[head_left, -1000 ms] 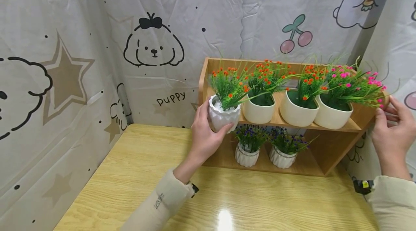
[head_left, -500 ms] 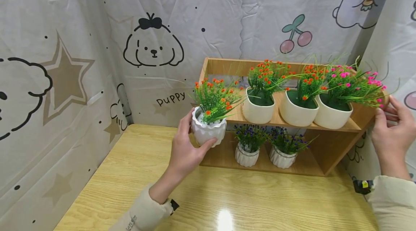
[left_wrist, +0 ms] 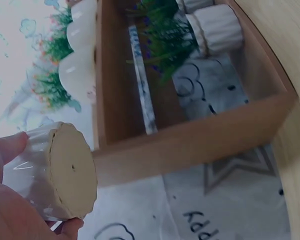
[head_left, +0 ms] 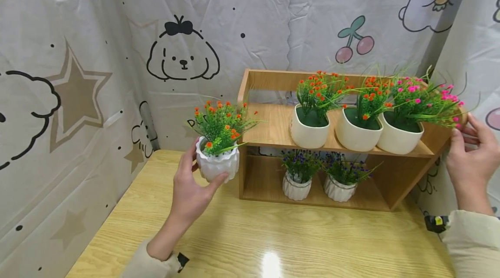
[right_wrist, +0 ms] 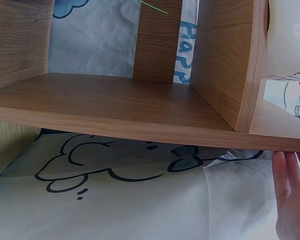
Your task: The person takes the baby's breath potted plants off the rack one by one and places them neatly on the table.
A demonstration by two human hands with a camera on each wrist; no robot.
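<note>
My left hand (head_left: pixel 193 195) grips a white fluted flower pot (head_left: pixel 217 163) with orange flowers, held in the air just left of the wooden shelf (head_left: pixel 336 150). In the left wrist view the underside of this pot (left_wrist: pixel 72 172) shows, with thumb and fingers around its side. At the shelf's right end my right hand (head_left: pixel 472 156) holds the side panel's edge near the top. The right wrist view has its fingers (right_wrist: pixel 285 175) against that panel, partly cut off by the frame. On the upper shelf stand three cream pots, among them the leftmost one (head_left: pixel 310 132).
Two small white pots with purple flowers, one here (head_left: pixel 297 186), the other to its right (head_left: pixel 340 189), stand on the lower shelf. The shelf stands on a light wood table (head_left: pixel 273 234). A printed curtain (head_left: pixel 187 104) hangs behind and at both sides.
My left hand has carried the white pot with orange flowers off the upper shelf's left end, moving left and slightly down. The right hand stays on the shelf's side.
</note>
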